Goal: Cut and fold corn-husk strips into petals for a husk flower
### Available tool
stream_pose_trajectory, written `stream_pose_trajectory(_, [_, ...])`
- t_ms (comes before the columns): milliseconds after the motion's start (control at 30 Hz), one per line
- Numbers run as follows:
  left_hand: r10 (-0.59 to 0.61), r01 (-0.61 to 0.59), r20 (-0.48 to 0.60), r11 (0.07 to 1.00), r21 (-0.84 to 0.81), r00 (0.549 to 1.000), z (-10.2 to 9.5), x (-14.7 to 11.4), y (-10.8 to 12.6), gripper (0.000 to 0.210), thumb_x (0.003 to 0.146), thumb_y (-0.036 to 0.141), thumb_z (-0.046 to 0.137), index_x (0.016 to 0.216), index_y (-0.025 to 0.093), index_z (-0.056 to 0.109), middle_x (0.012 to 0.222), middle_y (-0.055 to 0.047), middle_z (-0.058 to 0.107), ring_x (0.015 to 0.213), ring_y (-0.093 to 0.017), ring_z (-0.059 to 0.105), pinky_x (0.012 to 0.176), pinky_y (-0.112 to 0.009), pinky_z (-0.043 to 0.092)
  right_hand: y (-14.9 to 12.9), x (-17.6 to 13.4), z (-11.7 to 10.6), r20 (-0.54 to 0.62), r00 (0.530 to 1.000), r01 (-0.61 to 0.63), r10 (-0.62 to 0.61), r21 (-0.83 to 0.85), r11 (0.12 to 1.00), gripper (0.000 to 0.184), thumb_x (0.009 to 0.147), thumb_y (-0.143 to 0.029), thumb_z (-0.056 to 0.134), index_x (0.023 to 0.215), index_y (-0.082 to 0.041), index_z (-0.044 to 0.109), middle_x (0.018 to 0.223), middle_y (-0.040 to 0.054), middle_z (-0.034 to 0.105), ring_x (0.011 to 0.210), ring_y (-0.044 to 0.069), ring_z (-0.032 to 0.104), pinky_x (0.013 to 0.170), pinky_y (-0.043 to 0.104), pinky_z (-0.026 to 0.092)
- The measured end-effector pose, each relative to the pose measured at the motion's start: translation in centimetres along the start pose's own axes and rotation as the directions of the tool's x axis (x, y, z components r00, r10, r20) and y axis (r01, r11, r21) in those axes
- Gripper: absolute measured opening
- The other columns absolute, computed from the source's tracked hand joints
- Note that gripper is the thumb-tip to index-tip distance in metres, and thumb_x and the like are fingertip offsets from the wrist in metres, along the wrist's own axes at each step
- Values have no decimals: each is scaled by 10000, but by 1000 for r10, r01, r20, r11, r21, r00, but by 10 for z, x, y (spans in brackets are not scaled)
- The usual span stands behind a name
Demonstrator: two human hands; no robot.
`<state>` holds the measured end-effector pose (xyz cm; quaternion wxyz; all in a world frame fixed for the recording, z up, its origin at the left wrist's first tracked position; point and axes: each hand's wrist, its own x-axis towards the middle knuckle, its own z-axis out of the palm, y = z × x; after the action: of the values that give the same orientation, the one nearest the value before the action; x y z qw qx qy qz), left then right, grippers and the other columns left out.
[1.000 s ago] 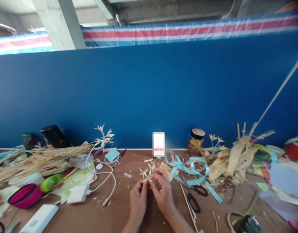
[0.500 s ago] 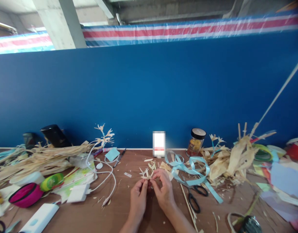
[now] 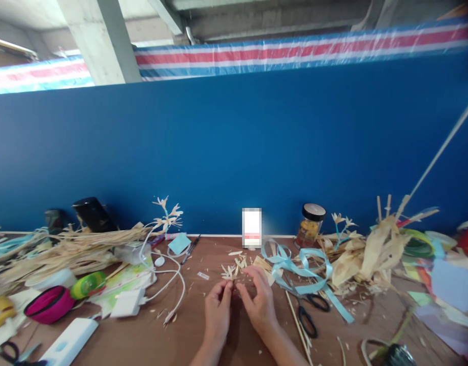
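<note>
My left hand (image 3: 217, 309) is closed, thumb and fingertips pinching the base of a small flower of pale dried-husk strips (image 3: 229, 273). Its pointed petals fan out beyond the fingertips. Just to its right, my right hand (image 3: 261, 300) has thumb and forefinger spread apart, with nothing visible between them. Loose husk petals (image 3: 241, 263) lie on the table behind the flower and partly blend with it. Black-handled scissors (image 3: 307, 321) rest to the right of my right hand, beside thin pale sticks (image 3: 297, 325).
Light blue ribbon (image 3: 310, 267) curls over the scissors' blades. Behind it stands a black-lidded jar (image 3: 310, 226). Dried husks (image 3: 386, 249) heap up at right, more strips (image 3: 73, 249) at left. A white cable with charger (image 3: 127, 303) and a pink pouch (image 3: 50, 305) lie left. A blue partition (image 3: 218, 152) closes the back.
My right thumb and forefinger have come away from the flower and spread apart. The left hand keeps its pinch. The whole view has shifted slightly.
</note>
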<state>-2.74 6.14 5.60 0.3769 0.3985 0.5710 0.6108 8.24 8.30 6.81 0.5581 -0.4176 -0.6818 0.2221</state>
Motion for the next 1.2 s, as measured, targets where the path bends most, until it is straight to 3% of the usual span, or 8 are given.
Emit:
stream_pose_trajectory(167, [138, -104, -205, 980, 168, 969, -16, 19, 10, 340, 667, 417, 572, 857, 154, 671, 817, -73, 692, 789, -224, 608, 719, -301, 445, 4, -1, -1, -67, 995, -71, 71, 0, 997, 339, 764, -197, 513, 1101, -186, 468, 1024, 94, 499, 867, 200, 497, 683, 318, 461])
stream_pose_trajectory(267, [203, -84, -264, 912, 401, 943, -26, 34, 10, 360, 681, 426, 538, 863, 147, 672, 831, -96, 689, 750, -222, 614, 708, -313, 444, 6, -1, 1, -72, 994, -84, 84, 7, 996, 330, 769, -200, 505, 1097, -186, 469, 1016, 95, 488, 848, 199, 493, 649, 309, 464])
stream_pose_trajectory(333, [184, -27, -247, 849, 528, 951, -30, 43, 8, 365, 703, 427, 505, 882, 156, 671, 829, -100, 689, 706, -224, 614, 671, -314, 442, 8, -1, 3, -69, 994, -90, 90, 9, 996, 320, 767, -199, 506, 1085, -190, 477, 992, 92, 487, 834, 199, 492, 635, 308, 467])
stream_pose_trajectory(533, [119, 91, -255, 726, 681, 960, -27, 59, 8, 365, 726, 441, 470, 896, 189, 671, 836, -151, 681, 738, -302, 608, 616, -362, 410, 9, -1, 2, -42, 994, -99, 101, 42, 994, 286, 760, -196, 505, 1046, -186, 499, 970, 88, 486, 806, 192, 491, 601, 290, 470])
stream_pose_trajectory(700, [139, 93, -230, 630, 771, 963, -29, 48, 11, 314, 780, 307, 412, 1010, 195, 594, 1029, -116, 620, 881, -220, 584, 693, -285, 405, 7, -1, 1, -42, 989, -142, 145, 69, 987, 278, 766, -212, 498, 1043, -187, 495, 920, 72, 480, 782, 180, 485, 575, 268, 469])
stream_pose_trajectory(867, [83, 92, -162, 543, 835, 983, -24, 28, 11, 252, 742, 408, 460, 804, 247, 643, 764, -44, 674, 720, -209, 602, 611, -279, 399, 4, -1, 2, -33, 989, -139, 142, 84, 987, 267, 771, -216, 492, 1037, -190, 493, 952, 74, 478, 777, 171, 489, 570, 258, 467])
stream_pose_trajectory(1000, [47, 22, -47, 440, 898, 998, -12, 24, 8, 344, 710, 531, 440, 732, 254, 644, 733, -40, 665, 680, -203, 595, 568, -269, 388, 4, -1, 2, -34, 988, -145, 148, 95, 985, 253, 773, -226, 491, 1023, -189, 502, 950, 76, 484, 765, 172, 497, 542, 250, 464])
stream_pose_trajectory(1200, [174, -43, -52, 499, 866, 983, -14, 38, 6, 226, 703, 395, 497, 702, 221, 643, 752, -62, 650, 717, -223, 589, 596, -299, 406, 7, -2, 2, -30, 987, -152, 155, 93, 984, 268, 780, -229, 488, 1044, -187, 488, 930, 79, 485, 745, 167, 500, 545, 254, 464])
